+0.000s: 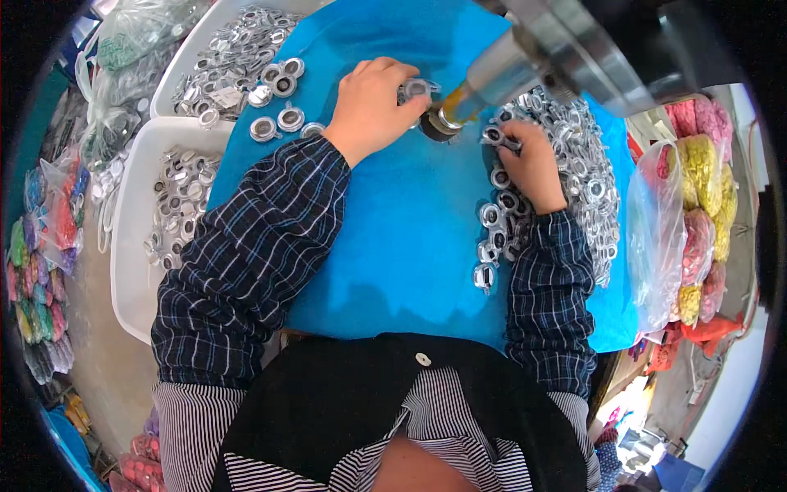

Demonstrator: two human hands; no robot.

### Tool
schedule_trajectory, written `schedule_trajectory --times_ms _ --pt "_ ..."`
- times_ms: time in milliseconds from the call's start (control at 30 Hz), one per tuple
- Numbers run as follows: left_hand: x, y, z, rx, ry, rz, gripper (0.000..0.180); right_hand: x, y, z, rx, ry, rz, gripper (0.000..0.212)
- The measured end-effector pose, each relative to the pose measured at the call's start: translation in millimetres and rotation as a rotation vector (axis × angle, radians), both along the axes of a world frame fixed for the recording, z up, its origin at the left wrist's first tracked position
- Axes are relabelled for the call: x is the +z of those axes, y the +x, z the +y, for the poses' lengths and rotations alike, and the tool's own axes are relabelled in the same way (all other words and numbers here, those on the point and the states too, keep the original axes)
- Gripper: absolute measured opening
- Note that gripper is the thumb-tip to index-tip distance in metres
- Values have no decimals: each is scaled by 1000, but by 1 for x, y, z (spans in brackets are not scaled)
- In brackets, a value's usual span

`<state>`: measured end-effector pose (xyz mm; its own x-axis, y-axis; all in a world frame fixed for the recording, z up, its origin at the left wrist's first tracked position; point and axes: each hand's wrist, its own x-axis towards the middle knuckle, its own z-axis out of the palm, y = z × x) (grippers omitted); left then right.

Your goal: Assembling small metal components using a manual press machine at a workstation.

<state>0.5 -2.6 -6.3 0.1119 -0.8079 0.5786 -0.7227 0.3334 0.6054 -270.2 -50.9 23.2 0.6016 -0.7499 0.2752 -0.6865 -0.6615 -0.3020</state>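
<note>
Clear plastic bags [695,221] of pink and yellow bits sit right, more multicoloured packets [45,246] far left.

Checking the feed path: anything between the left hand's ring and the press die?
Nothing visible. The left hand holds a ring right beside the die, only bare blue mat around it. The right hand rests on the ring pile.

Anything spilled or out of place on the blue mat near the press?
Nothing stands out. Left hand holds a metal ring at the press head; right hand rests on the ring pile.
</note>
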Motion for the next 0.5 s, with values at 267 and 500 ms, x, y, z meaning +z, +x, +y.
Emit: schedule_trajectory --times_ms 267,500 --pt "5 -1 2 -105 -66 -23 34 -4 25 19 -57 186 -245 30" --pt "8 -12 0 -176 -77 -101 29 -2 50 18 -190 394 -594 28"
